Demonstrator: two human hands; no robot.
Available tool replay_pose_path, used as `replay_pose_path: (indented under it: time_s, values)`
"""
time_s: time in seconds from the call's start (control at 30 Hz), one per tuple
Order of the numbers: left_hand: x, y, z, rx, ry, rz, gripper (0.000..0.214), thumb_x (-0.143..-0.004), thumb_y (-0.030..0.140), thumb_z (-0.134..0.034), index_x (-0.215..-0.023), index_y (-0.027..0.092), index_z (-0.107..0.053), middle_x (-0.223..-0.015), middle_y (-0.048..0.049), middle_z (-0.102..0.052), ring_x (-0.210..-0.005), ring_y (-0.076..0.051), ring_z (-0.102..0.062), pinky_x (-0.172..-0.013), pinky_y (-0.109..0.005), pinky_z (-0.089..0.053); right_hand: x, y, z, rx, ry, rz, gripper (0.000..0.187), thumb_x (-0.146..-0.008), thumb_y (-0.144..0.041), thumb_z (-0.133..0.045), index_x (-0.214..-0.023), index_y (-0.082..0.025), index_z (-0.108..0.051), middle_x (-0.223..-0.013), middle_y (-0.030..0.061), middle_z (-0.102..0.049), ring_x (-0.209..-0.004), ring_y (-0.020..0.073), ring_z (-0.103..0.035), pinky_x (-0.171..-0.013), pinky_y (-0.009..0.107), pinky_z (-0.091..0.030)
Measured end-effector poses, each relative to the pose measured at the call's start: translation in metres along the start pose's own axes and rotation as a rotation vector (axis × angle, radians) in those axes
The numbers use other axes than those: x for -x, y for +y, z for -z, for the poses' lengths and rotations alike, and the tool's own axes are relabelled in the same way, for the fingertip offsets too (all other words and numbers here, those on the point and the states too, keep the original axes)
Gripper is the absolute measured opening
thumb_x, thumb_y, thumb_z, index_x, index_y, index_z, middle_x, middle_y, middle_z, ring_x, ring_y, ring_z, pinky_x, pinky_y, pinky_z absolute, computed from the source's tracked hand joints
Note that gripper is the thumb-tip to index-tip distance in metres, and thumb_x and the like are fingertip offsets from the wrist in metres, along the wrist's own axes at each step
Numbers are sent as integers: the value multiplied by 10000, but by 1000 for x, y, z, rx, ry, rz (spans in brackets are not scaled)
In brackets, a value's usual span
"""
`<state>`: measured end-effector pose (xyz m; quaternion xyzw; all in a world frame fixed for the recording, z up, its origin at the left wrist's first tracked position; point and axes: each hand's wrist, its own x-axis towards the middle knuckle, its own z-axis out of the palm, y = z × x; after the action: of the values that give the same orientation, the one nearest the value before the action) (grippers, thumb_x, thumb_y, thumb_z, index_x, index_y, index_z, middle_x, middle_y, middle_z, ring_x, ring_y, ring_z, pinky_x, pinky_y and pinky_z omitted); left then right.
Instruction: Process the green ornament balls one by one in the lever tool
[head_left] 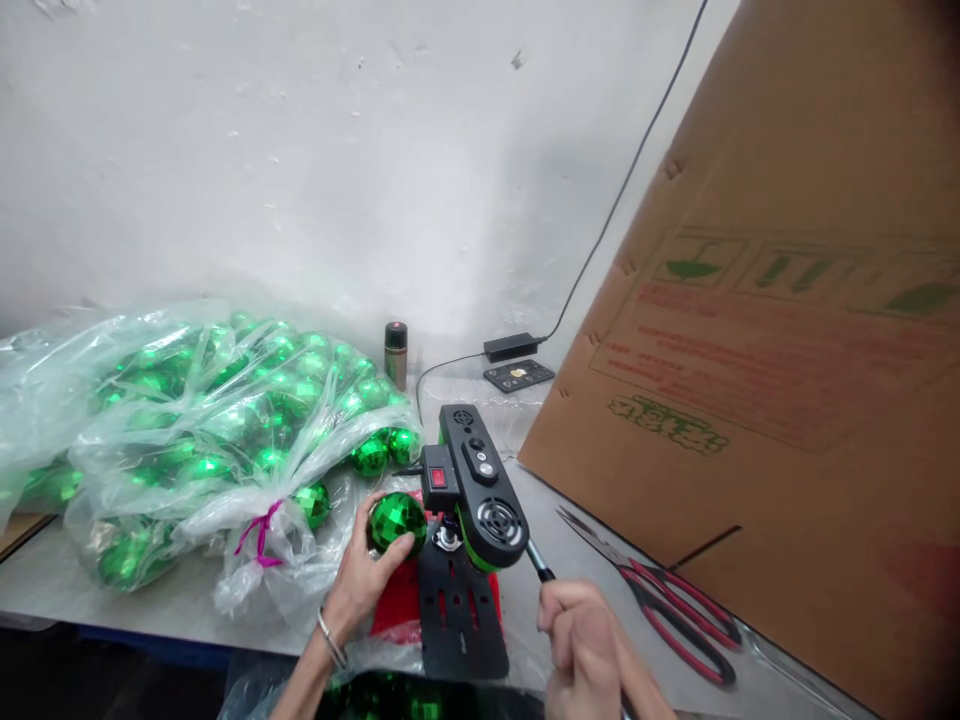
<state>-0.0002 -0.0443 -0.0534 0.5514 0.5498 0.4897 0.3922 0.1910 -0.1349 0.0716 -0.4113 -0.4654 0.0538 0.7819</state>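
My left hand point(367, 565) is closed round a shiny green faceted ball point(397, 522), a bauble by its look, with the thumb across its front. The ball is at the left side of a black machine point(484, 490), which has round vents, buttons and a red switch. The machine stands on a black slotted base plate point(461, 640) over something red point(397, 600). To the right, my right hand point(581, 635) is wrapped round the dark grip of a metal rod point(538, 560). The rod's upper end meets the machine's underside; how it joins there is hidden.
A clear plastic bag point(262, 430) full of green baubles lies left, tied with purple string point(262, 535). Large red-handled scissors point(660, 605) lie right, beside a tall cardboard box point(750, 330). Behind are a can point(396, 355), a power adapter point(511, 347) and a phone point(517, 376).
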Motion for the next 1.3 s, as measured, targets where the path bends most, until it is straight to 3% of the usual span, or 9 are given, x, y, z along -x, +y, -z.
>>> replay_pose_path:
  time_s: [0.1, 0.23, 0.43, 0.63, 0.83, 1.03, 1.3]
  values:
    - [33, -10, 7, 137, 66, 81, 858, -872, 770, -796, -1503, 218, -612, -1532, -173, -711, -1447, -408, -686, -1257, -538, -535, -6, 4, 5, -30, -64, 46, 480, -1131, -171, -613, -664, -215, -512, -620, -38, -522, -588, 109, -563, -572, 280, -359]
    - [55, -22, 7, 293, 73, 133, 889, -825, 720, -880, -1514, 231, -605, -1522, -165, -721, -1416, -408, -708, -1197, -496, -590, -12, 1, 6, -35, -119, 72, 492, -1158, -198, -601, -672, -210, -523, -619, -42, -514, -585, 102, -562, -564, 263, -379]
    - [60, -24, -17, 388, 21, 188, 939, -747, 699, -947, -1460, 242, -542, -1288, -119, -786, -1216, -365, -780, -1112, -477, -617, -22, -8, -3, -3, -109, 95, 548, -1185, -239, -580, -647, -214, -480, -583, -58, -456, -570, 95, -539, -559, 242, -401]
    - [56, 2, -42, 272, 130, 184, 850, -862, 745, -811, -1520, 260, -580, -1599, -146, -665, -1603, -413, -551, -1342, -525, -442, -28, -15, -3, 21, -164, 24, 529, -1196, -227, -539, -672, -220, -471, -624, -49, -485, -583, 94, -535, -573, 244, -422]
    - [60, -1, -56, 317, 111, 189, 811, -842, 762, -834, -1394, 239, -553, -1335, -159, -787, -1302, -394, -769, -1178, -566, -580, -24, -14, 1, 21, -190, 36, 481, -1192, -176, -510, -716, -229, -467, -642, -51, -483, -591, 96, -537, -576, 247, -431]
    - [73, -24, -63, 104, 83, 70, 817, -841, 698, -872, -1432, 232, -556, -1424, -194, -751, -1376, -418, -737, -1202, -613, -571, -20, -11, 4, 23, -200, 55, 449, -1183, -134, -492, -744, -228, -500, -663, -40, -519, -594, 102, -553, -560, 263, -413]
    - [85, -49, -71, -173, 2, -226, 807, -892, 466, -884, -1582, 216, -549, -1614, -238, -676, -1533, -476, -650, -1276, -707, -537, -18, -9, 6, 35, -197, 46, 445, -1180, -135, -497, -745, -228, -510, -663, -39, -515, -597, 110, -551, -560, 269, -415]
